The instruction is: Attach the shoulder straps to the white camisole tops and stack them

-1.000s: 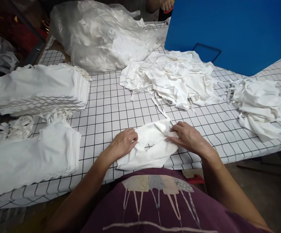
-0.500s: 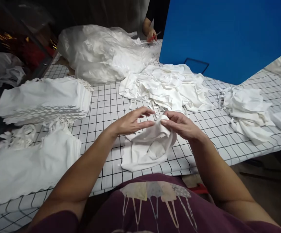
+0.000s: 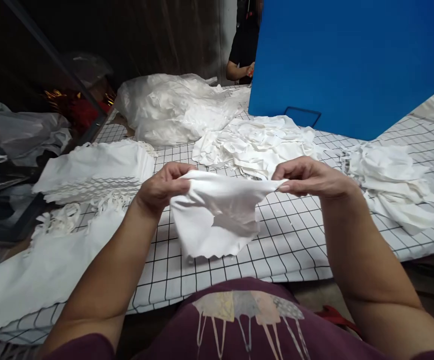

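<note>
A white piece of cloth (image 3: 217, 210) is stretched between my two hands above the checked tablecloth. My left hand (image 3: 166, 187) pinches its upper left corner, and my right hand (image 3: 307, 177) pinches the upper right corner. The cloth's lower part hangs down with a wavy edge, slightly blurred. Just beyond it lies a loose heap of crumpled white cloth pieces (image 3: 258, 142). Left of my left hand sits a neat stack of white cloth pieces (image 3: 97, 165), with a second stack (image 3: 48, 265) nearer to me, under my left forearm.
A large plastic bag of white material (image 3: 172, 110) stands at the back. A big blue board (image 3: 344, 65) rises at the back right. Another pile of white cloth (image 3: 389, 175) lies to the right. Across the table is a person's arm (image 3: 237, 71) in a dark sleeve.
My hands have moved apart and the cloth, bunched at my right hand before, is now pulled taut between them. My left hand has closed on its corner. The view has tilted up.
</note>
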Demonstrator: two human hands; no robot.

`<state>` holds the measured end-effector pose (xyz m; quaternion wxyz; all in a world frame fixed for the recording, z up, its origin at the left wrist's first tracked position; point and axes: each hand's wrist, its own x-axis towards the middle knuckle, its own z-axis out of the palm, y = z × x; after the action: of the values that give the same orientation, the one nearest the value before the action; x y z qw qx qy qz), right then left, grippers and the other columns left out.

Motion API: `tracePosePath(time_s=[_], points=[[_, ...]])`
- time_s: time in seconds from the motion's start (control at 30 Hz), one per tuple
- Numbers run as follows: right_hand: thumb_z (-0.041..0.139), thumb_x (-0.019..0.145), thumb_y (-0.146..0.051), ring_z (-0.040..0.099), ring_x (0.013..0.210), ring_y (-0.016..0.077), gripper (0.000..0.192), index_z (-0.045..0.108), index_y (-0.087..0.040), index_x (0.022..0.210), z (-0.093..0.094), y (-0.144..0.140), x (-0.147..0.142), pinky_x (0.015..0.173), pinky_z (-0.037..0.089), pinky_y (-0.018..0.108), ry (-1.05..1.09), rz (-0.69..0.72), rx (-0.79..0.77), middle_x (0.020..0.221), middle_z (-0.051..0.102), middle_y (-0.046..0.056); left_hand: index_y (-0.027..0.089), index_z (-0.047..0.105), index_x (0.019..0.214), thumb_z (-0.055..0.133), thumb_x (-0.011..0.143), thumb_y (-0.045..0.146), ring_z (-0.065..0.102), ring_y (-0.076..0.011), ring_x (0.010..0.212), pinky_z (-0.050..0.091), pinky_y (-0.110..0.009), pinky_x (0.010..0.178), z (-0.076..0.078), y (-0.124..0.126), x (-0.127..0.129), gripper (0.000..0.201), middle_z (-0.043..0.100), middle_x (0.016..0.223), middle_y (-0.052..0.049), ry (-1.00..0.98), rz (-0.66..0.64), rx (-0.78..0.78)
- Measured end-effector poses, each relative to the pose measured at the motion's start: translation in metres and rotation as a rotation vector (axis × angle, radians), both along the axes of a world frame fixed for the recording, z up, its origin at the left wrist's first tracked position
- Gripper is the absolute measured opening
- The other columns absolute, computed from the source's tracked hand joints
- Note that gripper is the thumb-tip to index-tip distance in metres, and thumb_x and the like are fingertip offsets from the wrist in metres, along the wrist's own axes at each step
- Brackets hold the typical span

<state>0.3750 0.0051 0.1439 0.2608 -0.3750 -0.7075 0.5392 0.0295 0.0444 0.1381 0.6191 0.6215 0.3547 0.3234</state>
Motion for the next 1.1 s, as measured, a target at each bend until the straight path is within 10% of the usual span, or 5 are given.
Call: tracePosePath(time_s=[0.13, 0.3, 0.47, 0.93, 1.1], points=[[0.066, 0.085, -0.052, 0.044, 0.052, 0.0081, 0.035, 0.066, -0.018, 0.082, -0.002, 0.011, -0.006, 0.048, 0.036, 0.023, 0.029, -0.184, 0.211, 0.061, 0.053, -0.001, 0.016, 0.059, 0.066, 0.082, 0.05, 0.049, 0.047, -0.0108, 0.045, 0.036, -0.024, 0.046, -0.009, -0.002, -0.028, 0.044, 0.049, 0.053, 0.001, -0.021, 0.117, -0.017], [0.061, 0.089, -0.041, 0.058, 0.099, 0.0253, 0.025, 0.067, -0.018, 0.095, -0.045, 0.031, -0.041, 0.08, 0.048, 0.038, -0.396, -0.65, 0.533, 0.106, 0.064, 0.012, 0.015, 0.061, 0.07, 0.085, 0.053, 0.045, 0.052, -0.0117, 0.052, 0.04, -0.025, 0.052, -0.064, 0.016, -0.043, 0.042, 0.061, 0.063, -0.002, 0.022, 0.134, -0.218], [0.054, 0.093, -0.049, 0.061, 0.081, 0.0197, 0.033, 0.066, -0.018, 0.088, -0.089, 0.004, -0.067, 0.07, 0.047, 0.033, -0.416, -0.368, 0.232, 0.094, 0.067, 0.009, 0.015, 0.062, 0.083, 0.081, 0.066, 0.046, 0.058, -0.0131, 0.065, 0.045, -0.025, 0.062, -0.109, 0.016, -0.059, 0.04, 0.066, 0.079, -0.004, 0.199, 0.155, -0.278], [0.055, 0.089, -0.046, 0.049, 0.06, 0.0161, 0.03, 0.054, -0.021, 0.072, -0.115, -0.045, -0.065, 0.055, 0.035, 0.029, -0.541, -0.131, 0.028, 0.068, 0.059, 0.003, 0.018, 0.056, 0.114, 0.056, 0.087, 0.044, 0.058, -0.0268, 0.112, 0.049, -0.044, 0.095, -0.123, -0.059, -0.086, 0.037, 0.059, 0.124, -0.012, 0.891, 0.462, 0.201], [0.056, 0.087, -0.048, 0.057, 0.075, 0.0235, 0.029, 0.059, -0.02, 0.082, -0.121, -0.055, -0.008, 0.065, 0.043, 0.036, -0.619, -0.573, 0.05, 0.084, 0.064, 0.01, 0.02, 0.056, 0.114, 0.057, 0.088, 0.046, 0.057, -0.0269, 0.113, 0.049, -0.043, 0.095, -0.126, -0.078, -0.078, 0.037, 0.059, 0.122, -0.011, 0.878, 0.404, 0.229]])
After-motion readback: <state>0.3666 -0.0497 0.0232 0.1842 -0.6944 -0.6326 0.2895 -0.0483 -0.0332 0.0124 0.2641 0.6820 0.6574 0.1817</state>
